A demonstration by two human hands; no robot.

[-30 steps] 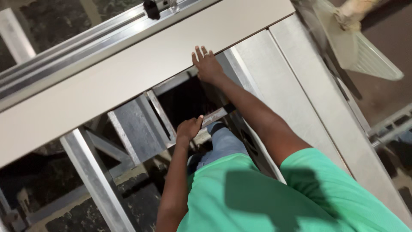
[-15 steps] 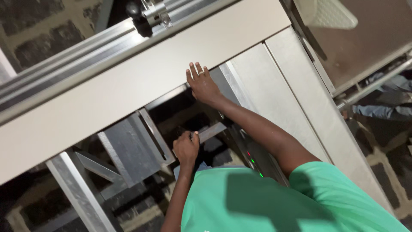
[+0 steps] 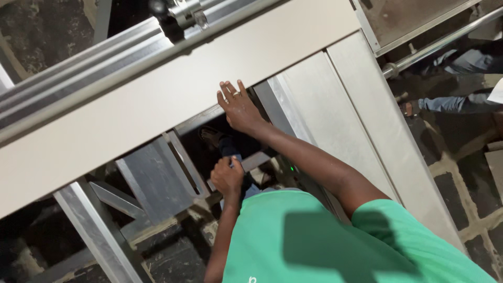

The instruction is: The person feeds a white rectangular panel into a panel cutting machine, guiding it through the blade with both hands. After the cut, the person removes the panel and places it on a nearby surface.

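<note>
The right hand (image 3: 240,107) lies flat with fingers spread on the near edge of the long beige panel (image 3: 157,105) — no grip closed on it. The left hand (image 3: 228,178) sits lower, near the metal frame (image 3: 152,183), fist curled — whether it holds anything, I cannot tell.

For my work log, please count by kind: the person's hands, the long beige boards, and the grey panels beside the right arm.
Hands: 2, the left hand and the right hand
Long beige board: 1
Grey panels: 2, the near panel and the far panel
Total: 5
</note>
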